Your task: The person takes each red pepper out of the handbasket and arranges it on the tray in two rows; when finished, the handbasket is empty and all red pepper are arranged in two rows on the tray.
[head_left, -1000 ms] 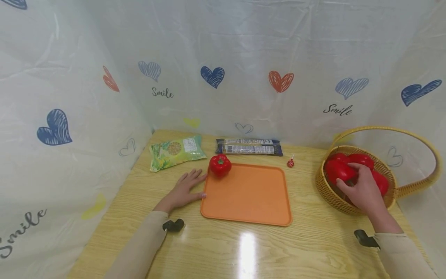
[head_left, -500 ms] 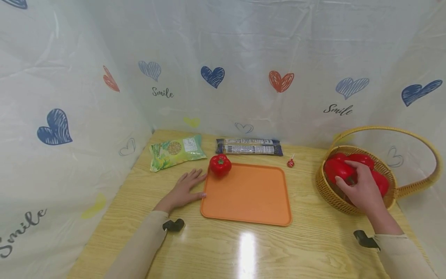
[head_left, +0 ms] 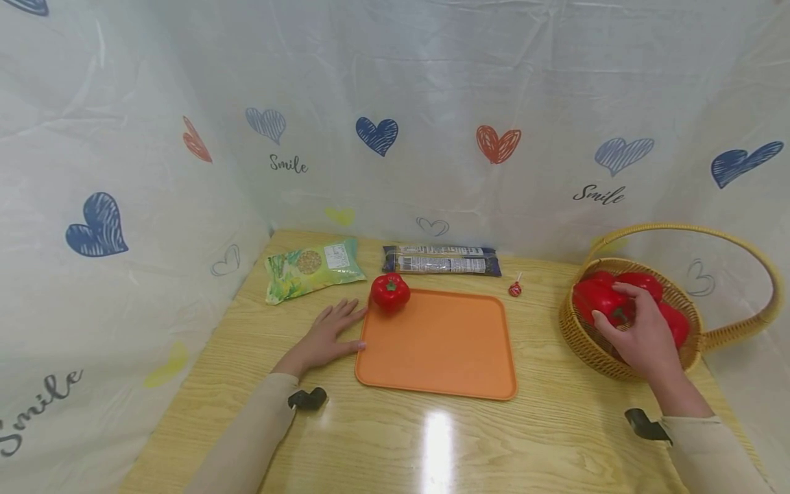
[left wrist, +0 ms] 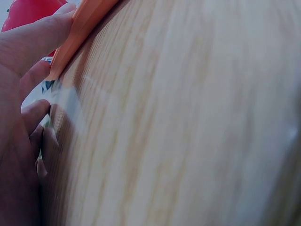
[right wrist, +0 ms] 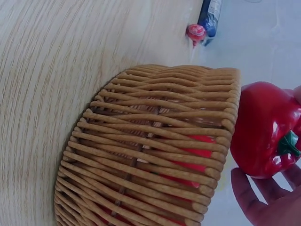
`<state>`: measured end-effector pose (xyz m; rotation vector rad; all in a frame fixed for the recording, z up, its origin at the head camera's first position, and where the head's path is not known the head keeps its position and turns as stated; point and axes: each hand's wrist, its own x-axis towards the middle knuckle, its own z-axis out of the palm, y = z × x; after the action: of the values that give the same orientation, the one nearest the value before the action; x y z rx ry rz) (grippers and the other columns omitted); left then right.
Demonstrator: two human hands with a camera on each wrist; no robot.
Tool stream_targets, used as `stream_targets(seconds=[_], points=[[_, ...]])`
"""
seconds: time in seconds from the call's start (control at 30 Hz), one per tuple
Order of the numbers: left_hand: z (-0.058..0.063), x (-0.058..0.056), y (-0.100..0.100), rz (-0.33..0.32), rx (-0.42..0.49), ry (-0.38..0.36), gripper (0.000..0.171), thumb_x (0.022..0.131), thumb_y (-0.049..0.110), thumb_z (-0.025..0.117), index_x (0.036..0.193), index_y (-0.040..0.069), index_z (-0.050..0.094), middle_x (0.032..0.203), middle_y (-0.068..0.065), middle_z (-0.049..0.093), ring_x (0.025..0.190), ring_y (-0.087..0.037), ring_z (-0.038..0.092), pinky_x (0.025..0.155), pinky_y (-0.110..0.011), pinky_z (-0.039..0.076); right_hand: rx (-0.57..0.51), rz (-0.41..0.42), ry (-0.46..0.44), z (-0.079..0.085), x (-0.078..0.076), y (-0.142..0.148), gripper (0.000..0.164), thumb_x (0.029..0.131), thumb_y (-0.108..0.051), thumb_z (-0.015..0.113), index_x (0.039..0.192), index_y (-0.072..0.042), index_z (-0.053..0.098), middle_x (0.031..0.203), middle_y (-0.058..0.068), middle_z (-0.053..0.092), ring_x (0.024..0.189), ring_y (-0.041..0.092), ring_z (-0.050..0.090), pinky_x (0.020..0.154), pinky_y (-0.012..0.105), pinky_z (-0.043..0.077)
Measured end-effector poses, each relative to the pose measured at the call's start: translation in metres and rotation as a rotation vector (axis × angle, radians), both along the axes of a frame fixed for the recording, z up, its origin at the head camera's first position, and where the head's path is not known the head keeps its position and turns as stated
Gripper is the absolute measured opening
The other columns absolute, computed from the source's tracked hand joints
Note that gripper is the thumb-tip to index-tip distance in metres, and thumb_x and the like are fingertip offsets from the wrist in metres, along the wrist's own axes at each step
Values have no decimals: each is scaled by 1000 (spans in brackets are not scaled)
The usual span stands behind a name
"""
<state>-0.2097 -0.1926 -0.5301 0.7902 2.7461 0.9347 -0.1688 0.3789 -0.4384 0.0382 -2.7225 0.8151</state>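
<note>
My left hand [head_left: 327, 336] lies with spread fingers at the left edge of the orange tray [head_left: 444, 350], thumb on its rim. In the left wrist view the thumb [left wrist: 47, 33] touches that rim. One red bell pepper [head_left: 391, 293] with a green stem sits in the tray's far left corner. At the right, my right hand [head_left: 644, 336] reaches into the wicker basket [head_left: 586, 350] and holds a red bell pepper [head_left: 597, 302] between thumb and fingers. The right wrist view shows this pepper [right wrist: 265, 129] at the rim, fingers along its side. More red peppers [head_left: 674, 322] lie beside it.
A green-yellow packet [head_left: 315, 269] lies behind the left hand. Behind the tray is a long dark packet [head_left: 441, 261]. A small red lollipop [head_left: 515, 288] lies between tray and basket. The basket's tall handle [head_left: 749, 254] leans right, near the printed curtain [head_left: 432, 192].
The held pepper has turned and shifted slightly left in the basket, so its green stem shows more. The right hand moved a little left with it. The left hand stayed still.
</note>
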Motion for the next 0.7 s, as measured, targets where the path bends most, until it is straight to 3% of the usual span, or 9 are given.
stream_targets(seconds=[0.13,0.27,0.37,0.53,0.7], points=[[0,0,0,1,-5,2,77,95,45,70,158,15,39,167,-15,24,156,-35,10,124,-56,3,10,19,36,1,0,-3,63,90,-17,76,142,1,45,134,29,47,114,48,47,73,14,38],[-2,-1,-1,3,-11,1,78,95,47,69,159,16,38,167,-14,24,156,-35,10,124,-56,3,30,30,60,3,0,-7,59,90,-16,75,141,-1,49,138,28,45,118,47,43,78,47,48],[-2,-1,-1,3,-10,0,78,95,47,69,159,17,38,167,-14,24,156,-35,10,124,-55,2,26,31,59,3,-1,-8,59,91,-18,75,142,-3,50,141,28,46,120,47,43,84,62,48],[-3,-1,-1,0,-7,4,78,95,47,69,159,16,37,167,-14,23,156,-35,10,124,-55,2,16,27,59,4,-1,-10,57,92,-19,76,141,-4,52,143,28,48,122,48,46,88,74,44],[-2,0,0,2,-12,3,78,95,47,69,159,16,37,167,-14,23,156,-34,10,124,-55,2,19,38,70,6,-1,-13,53,93,-19,75,139,-4,54,143,27,49,123,49,47,91,76,43]])
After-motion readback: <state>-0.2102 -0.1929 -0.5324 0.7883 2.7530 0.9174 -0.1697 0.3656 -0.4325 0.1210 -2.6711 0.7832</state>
